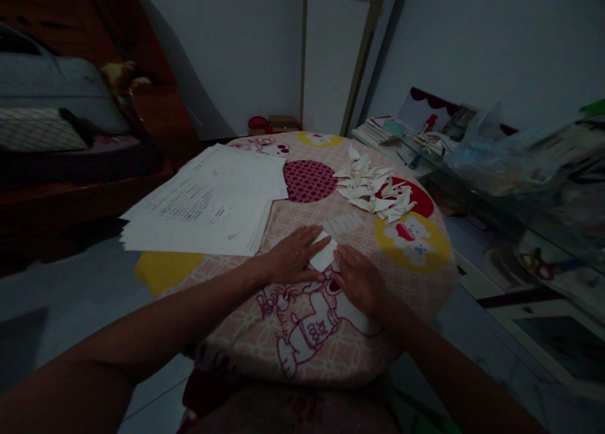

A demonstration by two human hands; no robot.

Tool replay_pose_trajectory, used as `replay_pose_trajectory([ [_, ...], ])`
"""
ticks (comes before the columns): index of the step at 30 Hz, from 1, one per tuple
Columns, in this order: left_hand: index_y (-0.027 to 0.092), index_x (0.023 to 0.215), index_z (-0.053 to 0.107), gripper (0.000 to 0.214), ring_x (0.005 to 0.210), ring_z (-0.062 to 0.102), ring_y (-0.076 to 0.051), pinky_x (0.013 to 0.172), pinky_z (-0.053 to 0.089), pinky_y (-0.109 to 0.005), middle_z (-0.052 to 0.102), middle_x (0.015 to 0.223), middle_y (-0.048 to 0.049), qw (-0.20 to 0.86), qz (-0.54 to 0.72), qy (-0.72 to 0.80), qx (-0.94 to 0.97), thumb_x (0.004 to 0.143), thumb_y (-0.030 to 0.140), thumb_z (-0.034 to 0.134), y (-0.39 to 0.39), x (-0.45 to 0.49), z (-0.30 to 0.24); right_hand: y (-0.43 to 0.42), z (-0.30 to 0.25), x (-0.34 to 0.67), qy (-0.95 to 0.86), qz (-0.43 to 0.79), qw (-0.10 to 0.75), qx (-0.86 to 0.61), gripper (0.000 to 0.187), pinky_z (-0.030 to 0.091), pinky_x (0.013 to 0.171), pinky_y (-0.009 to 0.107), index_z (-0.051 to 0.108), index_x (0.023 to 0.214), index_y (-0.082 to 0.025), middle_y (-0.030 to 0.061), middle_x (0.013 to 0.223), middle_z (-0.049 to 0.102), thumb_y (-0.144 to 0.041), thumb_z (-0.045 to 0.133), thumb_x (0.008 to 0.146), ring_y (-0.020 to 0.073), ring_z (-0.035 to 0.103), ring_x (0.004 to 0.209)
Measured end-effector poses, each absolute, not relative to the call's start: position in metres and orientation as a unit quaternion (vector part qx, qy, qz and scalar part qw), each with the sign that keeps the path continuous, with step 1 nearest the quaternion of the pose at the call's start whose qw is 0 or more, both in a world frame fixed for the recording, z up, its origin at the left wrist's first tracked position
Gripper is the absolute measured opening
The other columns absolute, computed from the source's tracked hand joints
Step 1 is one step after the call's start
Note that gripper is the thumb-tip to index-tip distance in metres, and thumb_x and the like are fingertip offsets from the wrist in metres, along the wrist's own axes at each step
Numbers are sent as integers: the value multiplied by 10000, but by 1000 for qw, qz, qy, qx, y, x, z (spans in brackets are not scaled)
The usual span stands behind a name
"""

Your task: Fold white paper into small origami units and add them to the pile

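Observation:
A small piece of folded white paper lies on the round table, between my two hands. My left hand rests flat at its left edge, fingers stretched out and thumb apart, touching the paper. At the right edge, my right hand has its fingers bent and close together on the paper; its fingertips are partly hidden. Beyond my right hand sits a pile of white folded paper cranes. A stack of printed sheets lies to the left of my hands.
A patterned cloth covers the round table. On the right stands a glass-topped table with papers and a plastic bag. Wooden furniture with a grey bag on it is at left. A white door panel stands behind.

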State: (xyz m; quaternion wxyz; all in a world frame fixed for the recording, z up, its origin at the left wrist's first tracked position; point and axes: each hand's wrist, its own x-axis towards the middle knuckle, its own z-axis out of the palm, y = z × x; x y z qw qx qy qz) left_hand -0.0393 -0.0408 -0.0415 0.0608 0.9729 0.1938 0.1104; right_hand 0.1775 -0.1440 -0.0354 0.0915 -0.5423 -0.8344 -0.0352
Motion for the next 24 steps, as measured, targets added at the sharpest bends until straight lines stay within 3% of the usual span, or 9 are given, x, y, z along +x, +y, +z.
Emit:
replay_pose_trajectory([
  [5,76,1550,333,992,1497,302,-428,1202,235,-594,323,1593,-310,43,106,205,972,874,793,456,-40,-41,-43,-144,-33,182,-836,-33,82,-542,503,450,1144,486,583,1363,-45,254,1433,579,-305,644,937,351,522,1369],
  [11,77,1554,327,995,1505,290,-424,1207,226,-591,298,1606,-310,36,97,209,972,876,795,445,-41,-40,-44,-145,-23,182,-840,-25,118,-529,380,481,1106,489,650,1256,-60,240,1295,664,-287,602,956,340,597,1267],
  [17,58,1560,318,1014,1524,257,-406,1224,195,-569,273,1620,-302,41,80,213,973,880,802,423,-41,-41,-41,-134,-34,175,-866,1,138,-480,476,439,1158,508,579,1372,-74,228,1460,564,-281,617,946,330,507,1387],
  [24,83,1595,237,986,1543,235,-349,1239,155,-541,262,1642,-249,54,37,224,972,915,787,359,-41,-66,-31,-142,-38,189,-867,9,124,-482,540,451,1153,508,554,1390,-66,245,1471,547,-272,683,909,343,495,1402],
])
